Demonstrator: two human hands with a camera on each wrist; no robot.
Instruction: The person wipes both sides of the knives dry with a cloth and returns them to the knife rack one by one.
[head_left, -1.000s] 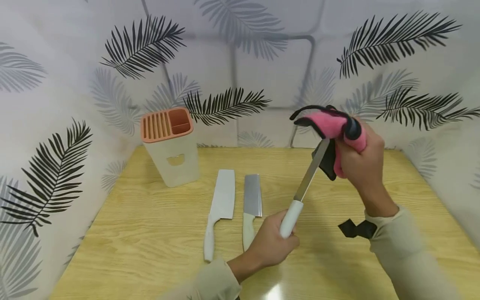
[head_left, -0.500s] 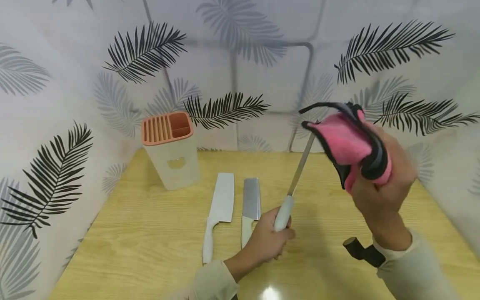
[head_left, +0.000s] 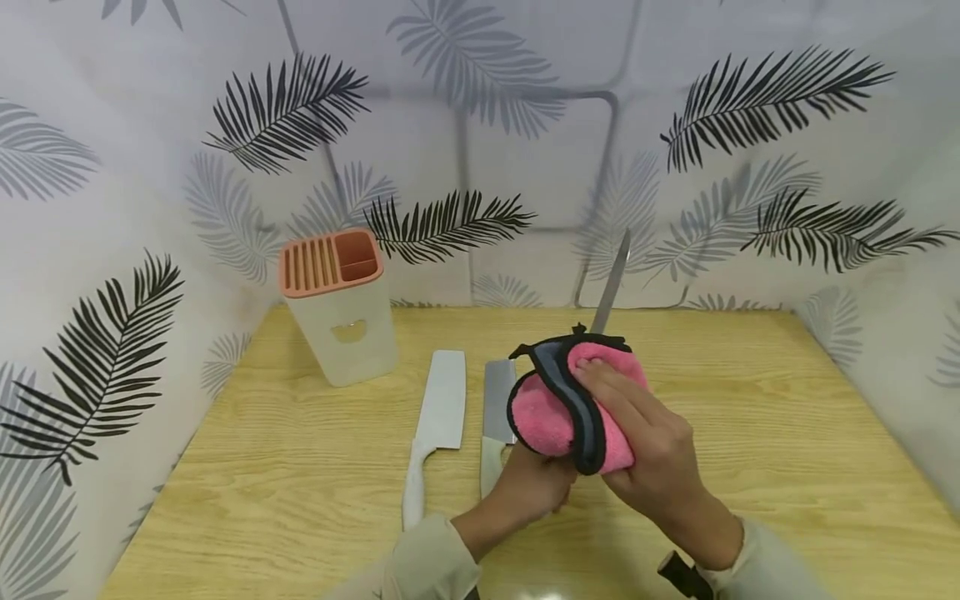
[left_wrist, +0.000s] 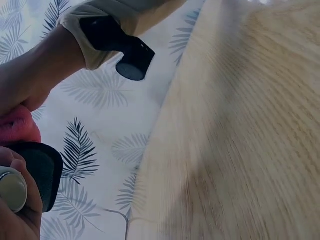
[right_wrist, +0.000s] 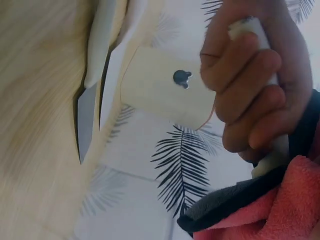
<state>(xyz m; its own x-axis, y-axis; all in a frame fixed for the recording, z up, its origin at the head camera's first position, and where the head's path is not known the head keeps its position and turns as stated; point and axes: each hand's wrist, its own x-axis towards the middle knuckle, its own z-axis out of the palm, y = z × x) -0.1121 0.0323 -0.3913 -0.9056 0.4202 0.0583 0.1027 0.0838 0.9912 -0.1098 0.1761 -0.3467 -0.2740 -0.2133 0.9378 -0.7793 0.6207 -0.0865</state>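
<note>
My left hand (head_left: 528, 483) grips the handle of a long, narrow knife, its fingers curled round the pale handle (right_wrist: 274, 150) in the right wrist view. The slim blade (head_left: 613, 279) points up and away, and its tip shows beyond the cloth. A pink cloth (head_left: 543, 414) with dark grey backing and black edging is wrapped over the lower blade, hiding it in the head view. My right hand (head_left: 660, 450) holds that cloth against the knife, fingers pressed on top. In the left wrist view the handle's round butt (left_wrist: 12, 192) shows within the left hand.
Left of my hands, a white-bladed cleaver (head_left: 441, 400) and a smaller steel cleaver (head_left: 497, 400) lie on the wooden table (head_left: 300, 467). A cream knife block (head_left: 341, 337) with an orange slotted top stands at the back left. Leaf-patterned sheeting (head_left: 525, 150) surrounds the table.
The right hand and cloth first pull back off the blade tip to the right, then come down and left onto the knife near its handle. The left hand keeps its grip, moving little.
</note>
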